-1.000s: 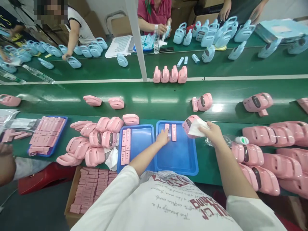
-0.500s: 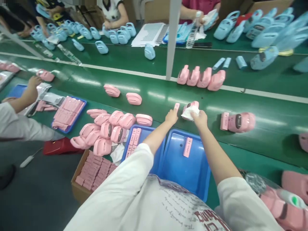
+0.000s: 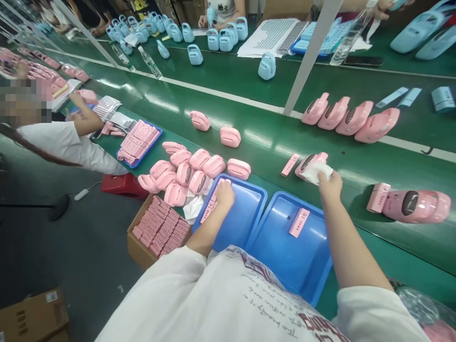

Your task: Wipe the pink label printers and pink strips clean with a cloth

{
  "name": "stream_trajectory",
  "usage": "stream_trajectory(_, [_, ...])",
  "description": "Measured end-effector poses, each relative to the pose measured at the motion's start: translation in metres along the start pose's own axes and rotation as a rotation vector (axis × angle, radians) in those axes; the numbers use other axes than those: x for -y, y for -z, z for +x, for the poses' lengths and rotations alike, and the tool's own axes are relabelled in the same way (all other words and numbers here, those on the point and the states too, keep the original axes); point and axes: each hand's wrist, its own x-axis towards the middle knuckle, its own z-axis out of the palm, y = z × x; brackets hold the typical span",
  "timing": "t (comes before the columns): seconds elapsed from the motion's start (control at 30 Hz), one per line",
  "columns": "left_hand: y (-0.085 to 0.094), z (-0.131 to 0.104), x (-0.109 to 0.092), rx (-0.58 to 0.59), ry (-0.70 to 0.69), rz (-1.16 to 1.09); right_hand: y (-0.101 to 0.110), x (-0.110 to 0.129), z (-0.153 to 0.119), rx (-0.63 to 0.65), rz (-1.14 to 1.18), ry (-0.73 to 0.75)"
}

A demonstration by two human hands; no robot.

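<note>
My left hand (image 3: 225,194) is down at the left blue tray (image 3: 245,223), its fingers curled onto one of the pink bars (image 3: 209,209) with dark markings. The fingertips are partly hidden. In my right hand (image 3: 330,185) is a white cloth (image 3: 315,172), pinched against a pink handled device (image 3: 309,161) on the green surface. A single pink bar (image 3: 290,165) lies just left of that device. Another marked bar (image 3: 299,222) rests in the right blue tray (image 3: 285,256).
Several pink devices (image 3: 190,171) cluster left of the trays, above a carton (image 3: 137,254) of pink bars. Four-sided metal post (image 3: 309,57) rises beyond the line, near a row of pink devices (image 3: 351,116). A co-worker's arm (image 3: 85,118) is at left; others sit opposite.
My left hand has left the bar beside the device and moved back to the left tray. My right hand keeps the cloth on the device. The view has shifted left.
</note>
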Motion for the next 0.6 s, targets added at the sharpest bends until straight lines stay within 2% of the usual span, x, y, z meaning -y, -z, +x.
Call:
stream_trajectory(0.1, [-0.01,-0.004,0.027,-0.018,0.096,0.014,0.006,0.008,-0.023,-0.007,0.18,-0.092])
stream_trajectory(0.2, [-0.015,-0.001,0.027,-0.03,0.074,-0.017,0.018,0.013,-0.052,0.015,0.325,-0.202])
stream_trajectory(0.3, [-0.005,-0.003,0.024,-0.032,0.009,-0.08,0.039,0.011,-0.086,0.03,0.413,-0.289])
stream_trajectory(0.37, [0.009,-0.014,0.022,-0.039,-0.083,-0.132,0.056,0.006,-0.108,0.035,0.459,-0.322])
stream_trajectory(0.43, [0.027,-0.034,0.019,-0.055,-0.217,-0.183,0.071,0.002,-0.129,0.032,0.5,-0.34])
stream_trajectory(0.53, [0.053,-0.078,0.009,-0.072,-0.422,-0.239,0.085,0.0,-0.156,0.048,0.603,-0.355])
stream_trajectory(0.6, [0.068,-0.108,0.0,-0.123,-0.626,-0.281,0.087,0.006,-0.172,0.1,0.672,-0.307])
